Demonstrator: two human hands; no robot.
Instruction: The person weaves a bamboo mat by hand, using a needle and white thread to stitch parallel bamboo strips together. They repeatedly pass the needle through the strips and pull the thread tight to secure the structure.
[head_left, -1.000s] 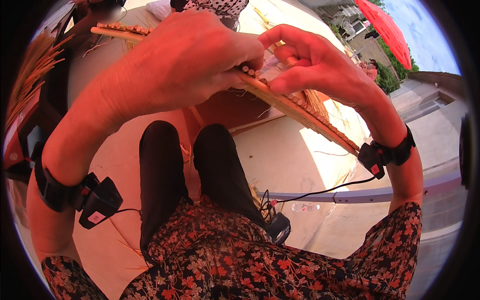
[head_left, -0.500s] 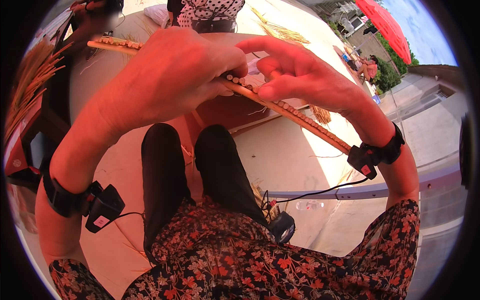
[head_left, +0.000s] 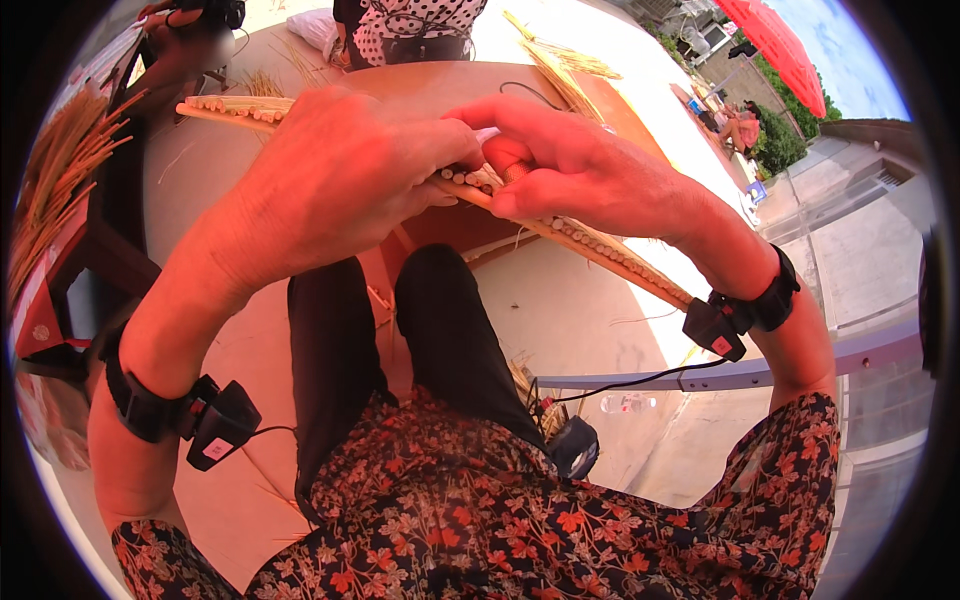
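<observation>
A long, pale row of reed or straw stalks (head_left: 610, 250), bound side by side along a flat stick, runs slantwise through both hands with its round cut ends toward me. My left hand (head_left: 325, 185) is closed around it left of the middle, thumb and fingertips at the near edge. My right hand (head_left: 590, 175) is closed beside it, thumb pressed on the row of stalk ends and forefinger curled toward my left hand. Whether its fingertips also hold a strand is hidden. The left end of the row (head_left: 225, 108) sticks out beyond my left hand.
A reddish-brown table (head_left: 450, 85) stands ahead, with loose straw (head_left: 565, 65) beyond. A person in a polka-dot top (head_left: 430, 30) is across from me. A straw bundle (head_left: 65, 170) lies at left. A cable (head_left: 630, 390) hangs from my right wrist band; a plastic bottle (head_left: 628, 403) lies on the floor.
Both hands and the stalk row have shifted slightly left. My right hand has come lower and closer to my left, its fingers more curled against the row.
</observation>
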